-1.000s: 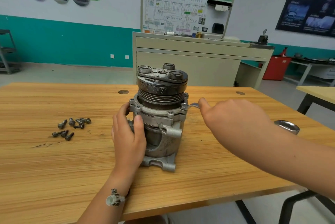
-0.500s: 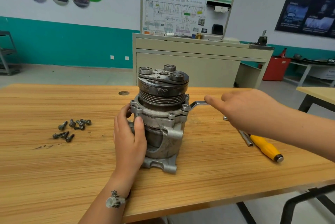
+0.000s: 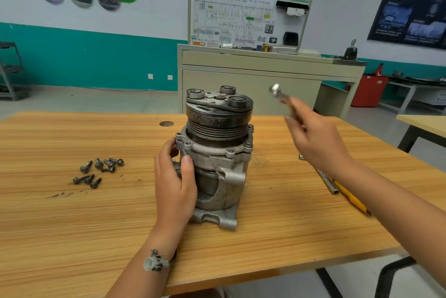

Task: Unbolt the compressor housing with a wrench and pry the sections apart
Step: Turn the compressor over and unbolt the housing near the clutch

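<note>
2 grips to cover. Right grip (image 3: 318, 143) is motion-blurred, but its fingers are curled round the handle of a wrench (image 3: 280, 95). The wrench's ring end sticks up in the air, above and to the right of the pulley (image 3: 217, 126), touching nothing.

Left grip (image 3: 175, 184) is wrapped round the left side of the compressor (image 3: 224, 167). Its thumb lies across the front of the body just under the flange (image 3: 210, 147), and its fingertips are up against the flange edge. The compressor stands upright near the middle of the desk (image 3: 72, 225), pulley end up, mounting foot down on the wood. Can't tell if any bolts are left in the flange holes, they're too small.

Off to the left, well apart from the compressor, there's a loose pile of bolts (image 3: 99, 171). On the right a screwdriver (image 3: 328, 183) with a yellow handle lies flat, partly covered by the right arm (image 3: 398, 203). Behind the desk is a beige cabinet (image 3: 217, 78) with a wiring-diagram board (image 3: 241, 15) on top.
</note>
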`<state>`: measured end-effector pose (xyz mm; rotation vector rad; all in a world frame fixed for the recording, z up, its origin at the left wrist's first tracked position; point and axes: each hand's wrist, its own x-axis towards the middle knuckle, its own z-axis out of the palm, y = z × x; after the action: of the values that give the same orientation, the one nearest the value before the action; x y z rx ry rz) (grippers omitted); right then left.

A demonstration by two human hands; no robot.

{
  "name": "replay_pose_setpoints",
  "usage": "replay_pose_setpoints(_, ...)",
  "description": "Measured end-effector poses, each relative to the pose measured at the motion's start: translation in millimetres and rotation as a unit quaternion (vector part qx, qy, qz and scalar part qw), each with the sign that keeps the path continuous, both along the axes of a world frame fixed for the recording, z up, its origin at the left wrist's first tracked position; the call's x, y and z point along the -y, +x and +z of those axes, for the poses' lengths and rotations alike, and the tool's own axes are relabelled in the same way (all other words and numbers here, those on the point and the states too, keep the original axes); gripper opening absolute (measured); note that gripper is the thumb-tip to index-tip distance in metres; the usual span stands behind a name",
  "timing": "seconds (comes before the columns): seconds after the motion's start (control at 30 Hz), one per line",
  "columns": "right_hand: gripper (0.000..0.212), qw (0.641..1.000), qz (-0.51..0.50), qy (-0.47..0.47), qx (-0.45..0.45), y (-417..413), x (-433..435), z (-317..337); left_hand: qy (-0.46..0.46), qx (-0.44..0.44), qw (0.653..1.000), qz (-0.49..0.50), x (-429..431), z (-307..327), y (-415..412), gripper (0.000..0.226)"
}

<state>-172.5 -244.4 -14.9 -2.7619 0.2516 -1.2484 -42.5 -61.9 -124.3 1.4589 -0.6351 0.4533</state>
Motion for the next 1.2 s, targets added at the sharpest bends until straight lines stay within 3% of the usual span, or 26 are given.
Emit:
replay_pose_setpoints(0.07,0.042,0.999,-0.007,0.047,-0.025,-21.4,-6.3,4.5,0.002,-0.001,1.0,0.001,0.3,0.2,0.1,0.052)
replay_pose_setpoints(0.17,0.049,0.979,-0.063,-0.012,-0.193,-47.2,-24.0,12.6,0.007,-0.005,1.0,-0.001,-0.3,0.3,-0.7,0.046)
replay_pose_setpoints(0.27,0.047,0.955,-0.097,-0.064,-0.271,-51.7,-37.5,12.5,0.009,-0.013,1.0,0.003,-1.0,0.7,-1.2,0.048)
replay_pose_setpoints(0.4,0.052,0.938,-0.138,-0.108,-0.3,-46.4,-54.7,13.9,0.011,-0.016,1.0,0.003,-1.6,1.1,-1.6,0.051)
replay_pose_setpoints(0.57,0.077,0.881,-0.215,-0.227,-0.356,-35.5,-82.3,23.3,0.012,-0.016,1.0,0.006,-1.0,0.8,-1.0,0.051)
replay_pose_setpoints(0.67,0.077,0.865,-0.213,-0.258,-0.375,-33.6,-91.8,27.2,0.011,-0.015,1.0,0.005,-0.7,0.2,-0.9,0.05)
replay_pose_setpoints(0.8,0.079,0.854,-0.214,-0.277,-0.385,-32.8,-85.9,29.1,0.012,-0.008,1.0,0.011,0.1,-1.4,0.8,0.048)
replay_pose_setpoints(0.93,0.065,0.854,-0.209,-0.274,-0.39,-34.1,-82.3,36.2,0.001,-0.012,1.0,0.012,1.9,-2.9,2.1,0.049)
replay_pose_setpoints(1.2,0.068,0.856,-0.217,-0.275,-0.379,-31.8,-83.9,30.2,0.007,-0.009,1.0,0.016,0.9,-1.4,-0.1,0.052)
